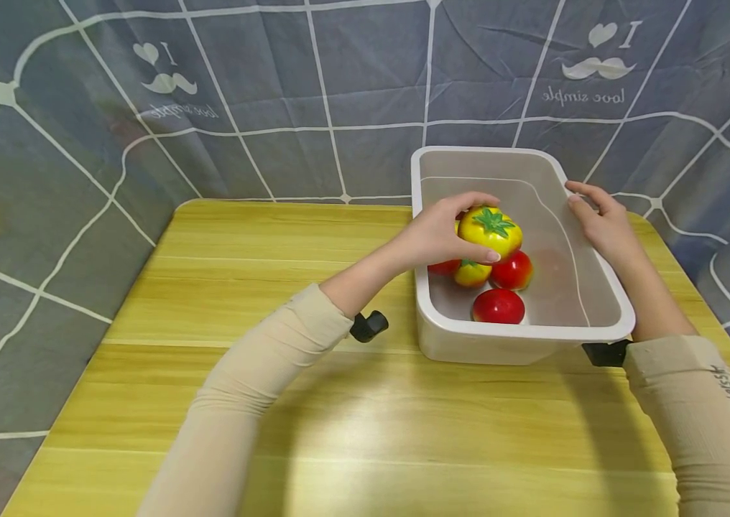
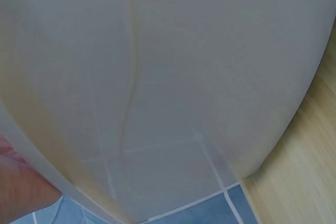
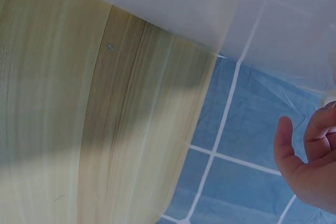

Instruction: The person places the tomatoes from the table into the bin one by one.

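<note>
My left hand point(image 1: 436, 233) reaches over the left rim of a whitish plastic bin point(image 1: 426, 305) and holds a yellow toy tomato point(image 1: 491, 233) with a green leafy top. Its thumb lies along the near side, its fingers round the far side. Beneath are a smaller yellow one point(image 1: 471, 274), a red one point(image 1: 512, 271) and a dark red fruit point(image 1: 498, 306); more red pieces are partly hidden by the hand. My right hand point(image 1: 607, 222) grips the bin's right rim near the back corner. The left wrist view mostly shows the bin's cloudy side.
The bin stands on a wood-grain table point(image 1: 229, 287), close to its back edge. A grey-blue curtain point(image 1: 261, 79) with white lines hangs behind and on both sides. Black wrist-camera mounts point(image 1: 370, 327) stick out from the sleeves, the right one near the bin's front corner.
</note>
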`<act>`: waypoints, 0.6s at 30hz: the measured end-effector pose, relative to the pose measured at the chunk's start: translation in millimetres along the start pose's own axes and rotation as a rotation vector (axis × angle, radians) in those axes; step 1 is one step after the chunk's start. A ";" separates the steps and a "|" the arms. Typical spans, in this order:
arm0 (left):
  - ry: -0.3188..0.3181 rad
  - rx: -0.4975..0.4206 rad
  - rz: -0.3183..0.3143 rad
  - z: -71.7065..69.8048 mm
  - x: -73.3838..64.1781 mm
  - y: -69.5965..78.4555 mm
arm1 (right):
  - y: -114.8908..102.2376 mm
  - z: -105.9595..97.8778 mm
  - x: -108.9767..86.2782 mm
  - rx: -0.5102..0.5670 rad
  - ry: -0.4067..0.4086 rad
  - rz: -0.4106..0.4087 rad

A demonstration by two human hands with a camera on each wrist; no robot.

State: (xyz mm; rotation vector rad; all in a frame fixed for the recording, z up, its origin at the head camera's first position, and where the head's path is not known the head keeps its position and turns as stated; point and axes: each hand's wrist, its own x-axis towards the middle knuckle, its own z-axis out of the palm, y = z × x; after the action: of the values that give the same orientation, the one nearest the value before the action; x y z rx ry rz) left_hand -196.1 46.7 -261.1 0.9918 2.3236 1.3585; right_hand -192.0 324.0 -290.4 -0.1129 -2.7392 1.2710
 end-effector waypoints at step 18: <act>-0.003 0.139 0.007 1.3 -3.9 -3.3 | -0.2 0.0 -1.0 0.007 -0.003 0.007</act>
State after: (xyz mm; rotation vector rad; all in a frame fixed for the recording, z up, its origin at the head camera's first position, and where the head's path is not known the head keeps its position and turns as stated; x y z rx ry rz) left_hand -194.0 43.9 -264.9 1.0410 2.4421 1.2107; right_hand -191.1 323.8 -290.3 -0.1199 -2.7392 1.2828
